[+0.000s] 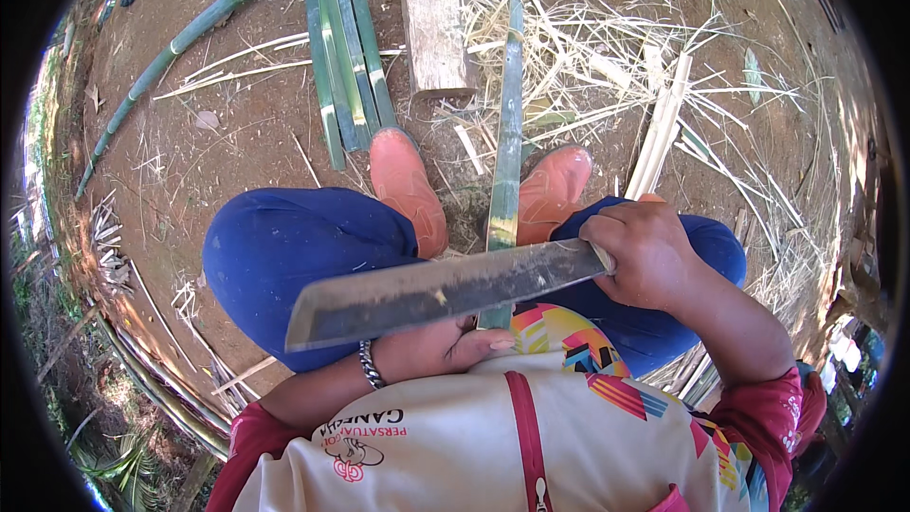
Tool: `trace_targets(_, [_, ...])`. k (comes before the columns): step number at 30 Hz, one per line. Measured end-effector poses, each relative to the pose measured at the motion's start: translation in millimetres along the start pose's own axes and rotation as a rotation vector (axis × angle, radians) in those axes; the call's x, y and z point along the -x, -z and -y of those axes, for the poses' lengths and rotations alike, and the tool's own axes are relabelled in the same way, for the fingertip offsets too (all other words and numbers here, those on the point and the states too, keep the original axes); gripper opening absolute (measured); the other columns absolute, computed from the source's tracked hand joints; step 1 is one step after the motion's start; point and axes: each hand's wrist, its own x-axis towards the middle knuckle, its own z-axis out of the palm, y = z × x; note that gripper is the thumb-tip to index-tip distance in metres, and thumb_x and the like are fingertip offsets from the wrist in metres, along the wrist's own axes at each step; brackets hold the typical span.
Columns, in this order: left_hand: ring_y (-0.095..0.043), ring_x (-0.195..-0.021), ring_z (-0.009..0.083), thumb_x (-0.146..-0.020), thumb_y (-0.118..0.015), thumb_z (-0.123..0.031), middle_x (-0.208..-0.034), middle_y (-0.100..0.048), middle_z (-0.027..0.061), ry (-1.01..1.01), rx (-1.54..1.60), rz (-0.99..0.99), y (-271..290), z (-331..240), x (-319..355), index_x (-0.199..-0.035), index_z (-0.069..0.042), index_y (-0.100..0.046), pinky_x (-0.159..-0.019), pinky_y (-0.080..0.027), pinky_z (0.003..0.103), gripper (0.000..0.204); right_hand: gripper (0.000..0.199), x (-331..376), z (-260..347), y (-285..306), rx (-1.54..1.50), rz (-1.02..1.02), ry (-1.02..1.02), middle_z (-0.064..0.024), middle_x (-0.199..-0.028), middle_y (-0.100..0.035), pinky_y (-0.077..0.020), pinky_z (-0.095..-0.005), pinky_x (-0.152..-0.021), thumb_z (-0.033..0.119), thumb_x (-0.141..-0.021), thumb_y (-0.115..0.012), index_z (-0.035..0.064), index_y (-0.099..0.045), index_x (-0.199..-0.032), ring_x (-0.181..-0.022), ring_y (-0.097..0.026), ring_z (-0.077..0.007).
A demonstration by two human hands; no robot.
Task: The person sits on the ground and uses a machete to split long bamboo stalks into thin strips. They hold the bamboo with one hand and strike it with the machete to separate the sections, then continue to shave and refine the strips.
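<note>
My right hand is closed round the handle of a machete. Its broad, dark blade points left and passes over a green bamboo strip. Whether the blade touches the strip I cannot tell. Close to my belly, my left hand grips the strip's near end; its thumb shows, while the blade partly hides the fingers. Between my two orange boots the strip runs away from me to the far side, where pale shavings lie.
A squared wooden block lies ahead, left of the strip. Several split green bamboo lengths rest beside it, and a long bamboo pole curves farther left. Pale slats lie at the right on brown soil. Cut sticks are piled at the left.
</note>
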Motion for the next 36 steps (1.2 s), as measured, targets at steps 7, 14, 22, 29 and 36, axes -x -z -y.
trace_targets(7, [-0.065, -0.092, 0.0266, -0.094, -0.059, -0.052, -0.092, -0.063, 0.0107, 0.071, 0.086, 0.132, 4.6, -3.4, -4.3, -0.108, -0.005, -0.059, -0.086, -0.049, 0.040, 0.048, 0.029, 5.2, -9.0, 4.9, 0.094, 0.021, -0.052, -0.0031, -0.077, -0.064, -0.0506, -0.0443, -0.060, 0.020, -0.066, -0.074, 0.0128, -0.060, -0.090, -0.074, -0.068, -0.0272])
trace_targets(14, [-0.062, -0.082, 0.0367, -0.091, -0.063, -0.047, -0.092, -0.061, 0.0163, -0.013, -0.055, 0.041, -2.1, 3.3, -4.7, -0.108, -0.003, -0.055, -0.074, -0.050, 0.044, 0.048, 0.032, 4.5, -14.6, 18.1, 0.119, 0.038, -0.038, -0.0038, -0.078, -0.064, -0.0502, -0.0443, -0.060, 0.020, -0.064, -0.076, 0.0125, -0.060, -0.091, -0.074, -0.068, -0.0272])
trace_targets(22, [-0.067, -0.087, 0.0331, -0.093, -0.058, -0.058, -0.096, -0.066, 0.0135, 0.009, -0.092, 0.061, 3.0, -2.7, -7.5, -0.112, -0.004, -0.061, -0.079, -0.052, 0.041, 0.057, 0.030, 5.3, -21.3, 13.6, 0.157, 0.052, -0.205, -0.0066, -0.079, -0.065, -0.0529, -0.0436, -0.063, 0.018, -0.067, -0.075, 0.0113, -0.060, -0.093, -0.076, -0.068, -0.0292])
trace_targets(29, [-0.065, -0.100, 0.0343, -0.092, -0.058, -0.058, -0.105, -0.065, 0.0165, 0.171, -0.011, 0.154, 8.7, -10.1, -6.4, -0.116, -0.005, -0.063, -0.089, -0.050, 0.042, 0.059, 0.028, 5.6, -18.4, 10.9, 0.093, 0.067, -0.144, -0.0054, -0.076, -0.064, -0.0530, -0.0443, -0.063, 0.017, -0.068, -0.074, 0.0124, -0.060, -0.092, -0.074, -0.068, -0.0297])
trace_targets(36, [-0.063, -0.104, 0.0342, -0.091, -0.060, -0.058, -0.106, -0.065, 0.0153, 0.127, 0.037, 0.050, 3.8, -7.8, -2.4, -0.113, -0.006, -0.064, -0.094, -0.046, 0.044, 0.056, 0.028, 10.4, -13.4, 1.8, 0.022, 0.043, -0.097, -0.0065, -0.076, -0.063, -0.0518, -0.0457, -0.064, 0.018, -0.067, -0.075, 0.0118, -0.060, -0.090, -0.075, -0.067, -0.0304])
